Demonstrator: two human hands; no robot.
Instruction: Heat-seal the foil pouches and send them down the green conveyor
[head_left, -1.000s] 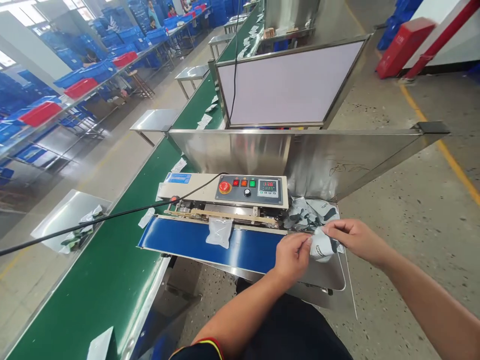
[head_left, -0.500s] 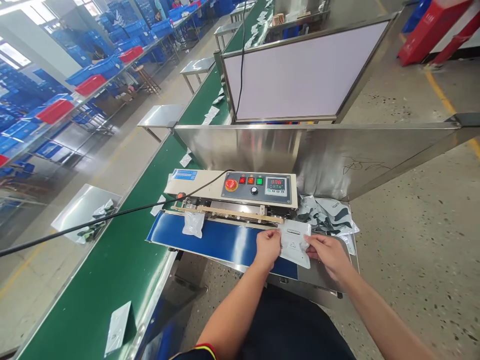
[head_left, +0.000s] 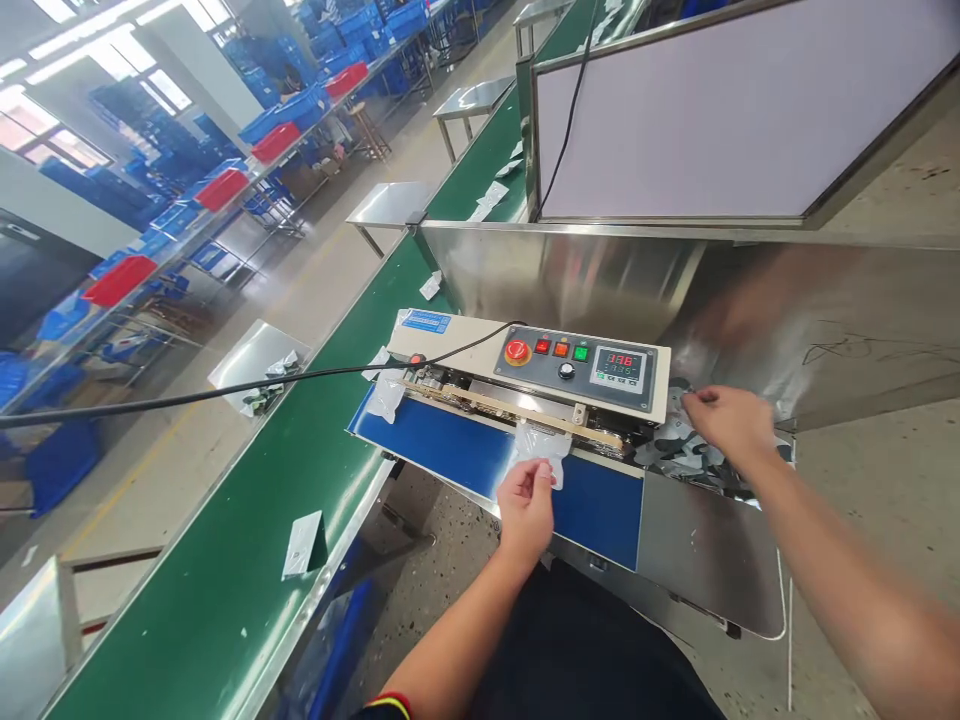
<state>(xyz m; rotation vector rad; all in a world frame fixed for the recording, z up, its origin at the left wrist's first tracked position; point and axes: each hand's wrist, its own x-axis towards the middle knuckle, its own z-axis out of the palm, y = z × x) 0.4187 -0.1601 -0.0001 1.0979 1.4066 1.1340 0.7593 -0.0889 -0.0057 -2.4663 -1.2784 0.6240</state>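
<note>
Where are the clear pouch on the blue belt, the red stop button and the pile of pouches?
clear pouch [head_left: 541,448], head view, its middle.
red stop button [head_left: 517,351], head view, its cap.
pile of pouches [head_left: 679,455], head view, its left part.

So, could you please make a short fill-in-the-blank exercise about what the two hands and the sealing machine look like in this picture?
1. The left hand touches a clear pouch lying on the ____ belt of the sealing machine.
2. The right hand reaches into the pile of pouches on the steel tray, at the machine's ____ end.
3. The round stop button on the control panel is ____.

Missing words: blue; right; red
</note>
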